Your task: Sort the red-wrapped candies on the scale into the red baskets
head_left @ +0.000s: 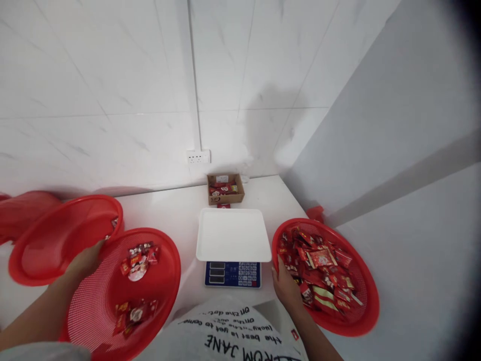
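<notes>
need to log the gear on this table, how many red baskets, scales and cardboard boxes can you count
Red baskets: 3
Digital scale: 1
Cardboard box: 1
Total: 5
Left out: red item at far left, too unclear to identify.

The room is bright, and the light is soft and white. A gray, fuzzy shadow falls on the white wall, and a darker band crosses the gray wall on the right. I can't see any lamp. The scale's tray looks very white, and the red baskets have pale shiny spots. The far right edge is black and curved, and things near the sides look stretched. Small words on the candy are too blurry to read well.
</notes>
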The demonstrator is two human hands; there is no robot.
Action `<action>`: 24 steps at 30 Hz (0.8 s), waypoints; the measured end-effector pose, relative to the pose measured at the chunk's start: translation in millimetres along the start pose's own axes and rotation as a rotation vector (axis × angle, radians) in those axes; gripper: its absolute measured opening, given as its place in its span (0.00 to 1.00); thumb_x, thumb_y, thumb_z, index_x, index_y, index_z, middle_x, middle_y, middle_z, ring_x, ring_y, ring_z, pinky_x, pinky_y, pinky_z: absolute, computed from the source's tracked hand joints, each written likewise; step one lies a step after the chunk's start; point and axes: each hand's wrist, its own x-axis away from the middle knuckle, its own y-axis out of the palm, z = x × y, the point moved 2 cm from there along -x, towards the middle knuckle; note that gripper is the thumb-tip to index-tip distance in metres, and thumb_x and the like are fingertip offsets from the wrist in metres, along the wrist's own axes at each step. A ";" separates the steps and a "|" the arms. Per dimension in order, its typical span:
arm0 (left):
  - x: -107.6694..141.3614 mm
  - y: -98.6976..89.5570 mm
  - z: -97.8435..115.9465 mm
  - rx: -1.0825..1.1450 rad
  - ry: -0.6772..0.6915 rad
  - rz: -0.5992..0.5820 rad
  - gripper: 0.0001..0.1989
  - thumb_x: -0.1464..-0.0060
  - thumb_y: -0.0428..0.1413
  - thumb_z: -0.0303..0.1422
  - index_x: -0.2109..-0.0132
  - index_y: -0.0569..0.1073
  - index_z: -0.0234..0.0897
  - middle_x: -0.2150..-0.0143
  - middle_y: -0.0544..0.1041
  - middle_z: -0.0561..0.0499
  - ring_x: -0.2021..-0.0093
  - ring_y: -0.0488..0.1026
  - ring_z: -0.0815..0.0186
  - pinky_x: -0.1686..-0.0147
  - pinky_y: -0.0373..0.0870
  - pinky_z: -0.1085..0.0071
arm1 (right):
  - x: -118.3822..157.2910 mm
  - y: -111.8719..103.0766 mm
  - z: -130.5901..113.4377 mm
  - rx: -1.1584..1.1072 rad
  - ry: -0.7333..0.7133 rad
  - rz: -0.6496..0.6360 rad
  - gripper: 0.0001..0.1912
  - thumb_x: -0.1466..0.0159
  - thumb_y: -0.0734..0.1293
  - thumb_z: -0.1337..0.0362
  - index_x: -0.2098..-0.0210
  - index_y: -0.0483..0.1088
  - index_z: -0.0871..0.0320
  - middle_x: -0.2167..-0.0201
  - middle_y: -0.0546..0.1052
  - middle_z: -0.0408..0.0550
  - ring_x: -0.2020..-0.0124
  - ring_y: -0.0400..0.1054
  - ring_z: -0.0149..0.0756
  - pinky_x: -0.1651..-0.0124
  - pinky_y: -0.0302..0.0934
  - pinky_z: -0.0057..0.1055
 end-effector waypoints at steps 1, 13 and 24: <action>3.3 0.3 -2.0 -0.017 0.025 -0.038 0.27 0.48 0.47 0.29 0.40 0.58 0.27 0.52 0.75 0.37 0.56 0.74 0.55 0.59 0.66 0.67 | 0.0 0.3 0.5 -0.004 -0.004 0.004 0.29 0.35 0.47 0.61 0.36 0.44 0.67 0.40 0.60 0.61 0.41 0.58 0.44 0.46 0.55 0.38; 22.4 -11.1 15.6 -0.178 0.292 0.051 0.28 0.56 0.43 0.15 0.49 0.72 0.32 0.41 0.66 0.44 0.40 0.59 0.57 0.42 0.53 0.63 | -0.7 1.3 1.9 0.006 0.023 -0.011 0.30 0.35 0.46 0.60 0.36 0.43 0.67 0.42 0.63 0.62 0.43 0.61 0.45 0.48 0.58 0.39; 10.8 -35.0 39.7 -0.139 0.101 0.155 0.21 0.50 0.42 0.17 0.51 0.71 0.29 0.39 0.62 0.42 0.37 0.52 0.55 0.42 0.51 0.59 | -1.9 2.3 2.0 0.003 0.028 -0.024 0.30 0.35 0.47 0.61 0.37 0.44 0.68 0.40 0.60 0.61 0.40 0.57 0.44 0.46 0.56 0.38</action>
